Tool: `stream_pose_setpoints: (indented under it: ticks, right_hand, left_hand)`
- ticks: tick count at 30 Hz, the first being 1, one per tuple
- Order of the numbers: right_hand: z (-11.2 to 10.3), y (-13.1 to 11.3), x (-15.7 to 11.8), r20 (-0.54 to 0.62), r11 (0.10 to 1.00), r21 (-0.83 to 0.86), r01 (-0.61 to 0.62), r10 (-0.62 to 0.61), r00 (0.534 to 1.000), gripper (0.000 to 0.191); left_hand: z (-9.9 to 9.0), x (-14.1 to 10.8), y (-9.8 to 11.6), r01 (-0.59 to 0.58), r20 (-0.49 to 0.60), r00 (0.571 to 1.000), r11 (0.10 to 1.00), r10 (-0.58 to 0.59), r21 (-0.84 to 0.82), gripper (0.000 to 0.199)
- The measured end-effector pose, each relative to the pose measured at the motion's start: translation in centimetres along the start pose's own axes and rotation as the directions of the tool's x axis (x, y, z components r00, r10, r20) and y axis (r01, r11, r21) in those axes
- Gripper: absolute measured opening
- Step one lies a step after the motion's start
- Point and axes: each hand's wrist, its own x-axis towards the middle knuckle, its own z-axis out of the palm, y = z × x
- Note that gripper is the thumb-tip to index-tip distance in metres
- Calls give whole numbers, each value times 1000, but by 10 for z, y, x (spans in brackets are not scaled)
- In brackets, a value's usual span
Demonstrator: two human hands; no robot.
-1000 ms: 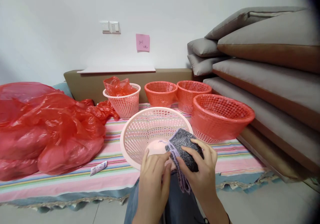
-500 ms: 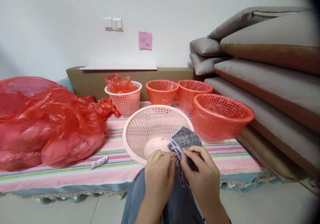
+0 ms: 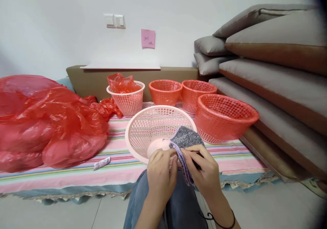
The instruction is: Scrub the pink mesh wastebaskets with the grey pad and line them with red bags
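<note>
Above my lap, my right hand [image 3: 204, 166] pinches a dark grey speckled knitted piece [image 3: 187, 137] along its lavender edging, between thumb and fingers. My left hand [image 3: 162, 171] is closed at the same edging from the other side, its fingertips touching it; part of the cloth is hidden behind my fingers. A thin loose lavender thread end shows at the piece's upper left corner. Directly behind my hands, the pink plastic basket [image 3: 138, 120] stands with its mouth towards me, and the knitted piece overlaps its right rim.
Three baskets wrapped in red plastic, the nearest a large basket [image 3: 227, 120], stand at the back right. A small pink basket [image 3: 129, 103] holds red plastic. Red bags [image 3: 53, 127] bulge on the left, near a small white packet [image 3: 101, 163]. Grey cushions [image 3: 276, 82] are stacked at right.
Both hands and the knitted piece have shifted slightly left; the right hand moved most. The lavender edging now shows longer between my hands. The view has tilted slightly.
</note>
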Motion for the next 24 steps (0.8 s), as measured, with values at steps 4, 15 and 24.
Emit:
stream_pose_setpoints:
  ticks: [4, 15, 24]
  right_hand:
    - [-4, 3, 3, 43, 999, -34, 25, -24, 999, 14]
    - [6, 24, 0, 144, 973, -194, 126, -99, 985, 24]
    - [-22, 43, 38, 44, 985, -1, -174, 174, 984, 33]
  left_hand:
    - [1, 0, -3, -70, 39, 997, 996, 68, 59, 37]
    - [0, -1, 5, -66, 21, 998, 997, 66, 41, 23]
    - [3, -1, 3, -75, 97, 993, 995, 68, 71, 36]
